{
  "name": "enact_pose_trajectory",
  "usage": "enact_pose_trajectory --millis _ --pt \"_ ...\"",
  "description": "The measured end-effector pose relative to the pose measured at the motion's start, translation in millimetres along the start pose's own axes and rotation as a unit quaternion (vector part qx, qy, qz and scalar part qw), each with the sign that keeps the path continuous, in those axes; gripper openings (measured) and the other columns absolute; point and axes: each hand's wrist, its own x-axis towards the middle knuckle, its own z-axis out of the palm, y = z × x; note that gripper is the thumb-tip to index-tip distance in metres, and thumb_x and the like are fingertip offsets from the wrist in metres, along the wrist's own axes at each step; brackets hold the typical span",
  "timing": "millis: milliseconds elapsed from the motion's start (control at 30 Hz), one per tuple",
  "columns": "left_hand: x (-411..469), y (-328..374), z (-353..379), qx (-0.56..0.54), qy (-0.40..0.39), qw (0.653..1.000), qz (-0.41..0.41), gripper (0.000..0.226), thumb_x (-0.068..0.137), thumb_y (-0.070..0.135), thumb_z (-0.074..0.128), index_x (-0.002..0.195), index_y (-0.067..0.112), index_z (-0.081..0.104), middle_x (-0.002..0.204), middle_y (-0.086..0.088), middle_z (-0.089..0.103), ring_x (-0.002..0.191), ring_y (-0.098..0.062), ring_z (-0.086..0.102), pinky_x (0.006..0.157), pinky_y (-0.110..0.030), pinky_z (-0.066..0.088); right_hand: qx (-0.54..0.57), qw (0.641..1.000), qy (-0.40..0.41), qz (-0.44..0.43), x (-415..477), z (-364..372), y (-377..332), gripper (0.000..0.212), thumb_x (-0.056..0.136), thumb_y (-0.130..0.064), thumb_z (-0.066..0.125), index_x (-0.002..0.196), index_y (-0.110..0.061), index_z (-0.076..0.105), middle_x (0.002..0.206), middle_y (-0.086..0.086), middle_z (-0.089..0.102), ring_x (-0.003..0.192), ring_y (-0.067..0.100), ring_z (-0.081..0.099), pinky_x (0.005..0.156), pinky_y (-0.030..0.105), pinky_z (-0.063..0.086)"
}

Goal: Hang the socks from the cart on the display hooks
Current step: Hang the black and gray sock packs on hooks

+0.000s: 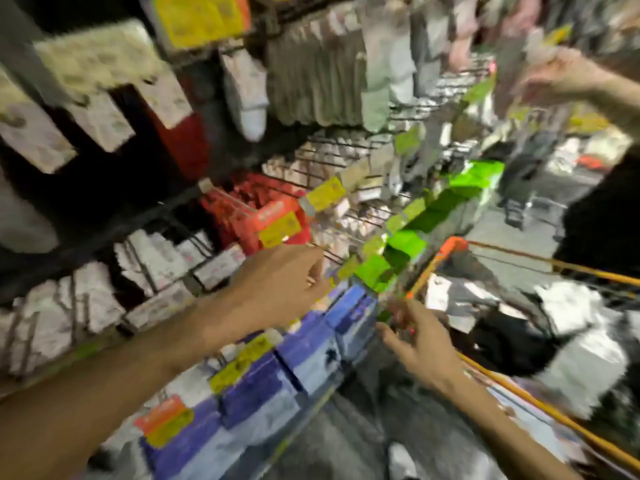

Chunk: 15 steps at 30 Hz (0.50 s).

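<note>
The view is badly blurred by motion. My left hand reaches toward the lower wire display, fingers loosely curled, with nothing clearly in it. My right hand hovers by the orange cart's near corner, fingers spread and relaxed; a small blurred thing lies at its fingertips, and I cannot tell whether it is held. Black and white sock packs lie piled in the cart. White and grey socks hang from hooks above.
Another person's hand reaches in at the top right among the hanging socks. Blue boxes, green packs and red packs line the lower shelves. Grey floor shows between shelf and cart.
</note>
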Motion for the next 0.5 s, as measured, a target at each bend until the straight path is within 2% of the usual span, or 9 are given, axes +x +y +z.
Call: enact_pose_trajectory --millis 67,133,233,367,500 --pt "34.5 20.4 64.2 -0.034 -0.069 0.997 -0.006 0.032 0.093 0.042 0.058 0.072 0.023 0.041 0.078 -0.001 0.055 0.089 -0.030 0.061 0.073 -0.039 0.048 -0.038 0.995 0.013 0.090 -22.6 -14.0 50.8 0.052 0.079 -0.058 0.052 0.097 -0.010 0.064 0.088 0.008 0.068 0.081 0.030 0.062 0.069 0.038 0.048" --pt "65.0 47.5 126.9 -0.055 -0.119 0.991 -0.001 0.035 0.093 0.042 0.057 0.070 0.023 0.038 0.084 -0.009 0.060 0.092 -0.034 0.062 0.073 -0.040 0.049 -0.059 0.985 0.031 0.159 -38.0 -32.9 90.9 0.052 0.078 -0.059 0.051 0.094 -0.011 0.064 0.086 0.008 0.067 0.084 0.032 0.063 0.068 0.037 0.044" --pt "104.9 93.1 204.9 -0.091 -0.167 0.982 0.000 0.030 0.094 0.042 0.058 0.076 0.023 0.043 0.091 -0.011 0.066 0.094 -0.032 0.063 0.073 -0.037 0.047 -0.083 0.961 0.056 0.256 -47.7 -63.6 150.1 0.023 0.088 -0.034 0.068 0.096 -0.013 0.063 0.085 0.005 0.065 0.088 0.030 0.064 0.065 0.031 0.034" --pt "159.6 141.3 284.2 -0.140 -0.207 0.968 0.003 0.018 0.093 0.031 0.061 0.079 0.021 0.055 0.092 -0.012 0.070 0.094 -0.031 0.064 0.074 -0.037 0.047 -0.116 0.926 0.062 0.353 -51.2 -100.8 233.1 0.027 0.092 -0.031 0.067 0.106 -0.008 0.063 0.100 0.012 0.070 0.099 0.033 0.065 0.077 0.038 0.046" --pt "210.1 176.4 355.9 -0.198 -0.249 0.947 -0.040 0.013 0.091 0.025 0.064 0.084 0.015 0.068 0.087 -0.013 0.072 0.093 -0.031 0.066 0.072 -0.032 0.044 -0.154 0.887 0.084 0.427 -46.9 -141.1 301.4 0.037 0.092 -0.024 0.067 0.120 0.000 0.060 0.117 0.022 0.062 0.112 0.040 0.055 0.090 0.042 0.042"
